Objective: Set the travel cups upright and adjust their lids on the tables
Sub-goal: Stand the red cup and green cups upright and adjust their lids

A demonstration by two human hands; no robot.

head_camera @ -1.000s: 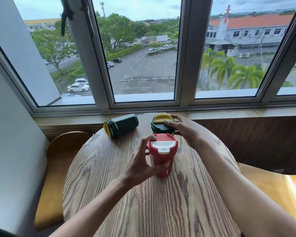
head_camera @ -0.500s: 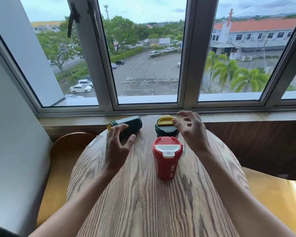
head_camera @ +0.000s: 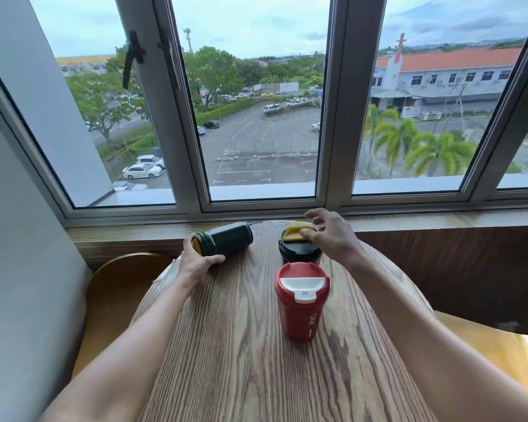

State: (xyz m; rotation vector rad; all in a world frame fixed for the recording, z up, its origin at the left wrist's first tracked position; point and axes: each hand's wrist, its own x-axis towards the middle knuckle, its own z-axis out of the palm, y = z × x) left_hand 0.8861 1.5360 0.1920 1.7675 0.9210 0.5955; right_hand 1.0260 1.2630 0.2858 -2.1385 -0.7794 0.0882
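Observation:
A red travel cup (head_camera: 301, 312) with a white lid flap stands upright in the middle of the round wooden table (head_camera: 241, 360). Behind it stands a dark green cup (head_camera: 297, 252) with a yellow flap, also upright. My right hand (head_camera: 329, 234) hovers over that cup, its thumb touching the yellow flap and the fingers spread. A second dark green cup (head_camera: 226, 239) lies on its side at the far left of the table, its yellow-lidded end towards me. My left hand (head_camera: 195, 260) wraps around that lid end.
A wooden windowsill (head_camera: 439, 219) runs just behind the table under a wide window. Wooden chairs stand at the left (head_camera: 116, 284) and right (head_camera: 500, 354) of the table. A grey wall (head_camera: 22, 269) closes the left side.
My left hand let go of the red cup, reached back left and closed around the lying green cup. My right hand stayed at the upright green cup's lid and opened its fingers.

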